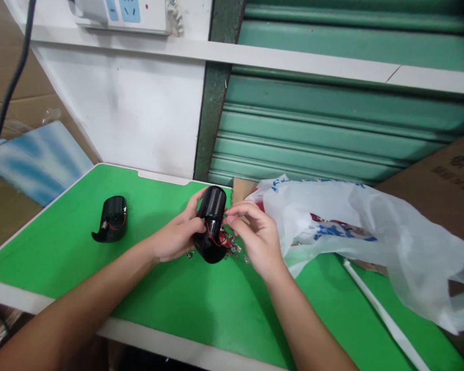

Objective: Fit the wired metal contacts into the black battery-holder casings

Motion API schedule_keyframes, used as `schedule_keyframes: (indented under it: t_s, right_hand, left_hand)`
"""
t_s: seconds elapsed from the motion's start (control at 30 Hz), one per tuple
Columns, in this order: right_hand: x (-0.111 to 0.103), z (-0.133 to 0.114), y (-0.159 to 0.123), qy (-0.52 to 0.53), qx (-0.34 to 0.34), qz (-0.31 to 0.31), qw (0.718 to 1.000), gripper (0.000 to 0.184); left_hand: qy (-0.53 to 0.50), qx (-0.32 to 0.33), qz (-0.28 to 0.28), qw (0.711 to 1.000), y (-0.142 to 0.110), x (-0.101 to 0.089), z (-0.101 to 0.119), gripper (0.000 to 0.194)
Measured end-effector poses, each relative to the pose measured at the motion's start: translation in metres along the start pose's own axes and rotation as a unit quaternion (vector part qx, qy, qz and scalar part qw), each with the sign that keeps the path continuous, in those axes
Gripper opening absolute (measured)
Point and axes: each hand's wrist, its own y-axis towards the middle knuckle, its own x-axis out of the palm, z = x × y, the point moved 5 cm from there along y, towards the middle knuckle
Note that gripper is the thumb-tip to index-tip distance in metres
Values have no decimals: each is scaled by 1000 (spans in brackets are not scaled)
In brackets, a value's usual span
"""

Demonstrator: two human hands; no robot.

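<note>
My left hand [181, 232] is wrapped round a black plastic housing [212, 247], rounded and curved, with a thin red wire across its hollow. Close by on the right, my right hand [255, 234] pinches at the housing's upper right edge; what lies between thumb and forefinger is too small to make out. Beneath and behind the housing, a pile of small metal parts with red wires [234, 247] rests on the green table top. A second black housing [114, 219] of like shape, also with a red wire, lies apart on the left.
A white plastic bag [325, 206] covers the table's [170, 304] back right. A white strip [386, 314] lies at the right. Behind stand a green shutter [294, 123] and a ledge with a power strip [131, 13]. A black cable [13, 82] hangs at the left.
</note>
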Motion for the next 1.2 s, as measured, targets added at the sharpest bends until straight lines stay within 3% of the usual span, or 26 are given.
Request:
schedule_keyframes:
  t_s: [0.1, 0.2, 0.33, 0.5, 0.6, 0.73, 0.87, 1.2]
  right_hand:
    - [0, -12, -6, -98, -67, 23, 993, 9]
    - [4, -30, -15, -190, -160, 43, 968, 15]
    - [15, -41, -22, -256, -228, 21, 939, 13]
    - [22, -23, -15, -216, -112, -46, 969, 8]
    - [23, -13, -12, -150, -30, -57, 987, 11]
    - [24, -4, -12, -100, 30, -66, 992, 17]
    - [25, 1, -13, -72, 54, -71, 993, 19]
    - [24, -3, -14, -59, 27, -18, 998, 18]
  left_hand:
    - [3, -1, 1, 1000, 0, 1, 0, 106]
    - [1, -2, 10, 1000, 1, 1, 0, 109]
    - [5, 12, 38, 999, 3, 0, -1, 103]
    - [-35, 27, 64, 997, 6, -4, -5, 99]
    - [-55, 40, 53, 996, 7, -5, -9, 88]
    - [-64, 53, 38, 996, 9, -6, -13, 79]
    - [-74, 56, 48, 995, 9, -5, -14, 77]
    - [-115, 29, 93, 989, 7, 1, -13, 71]
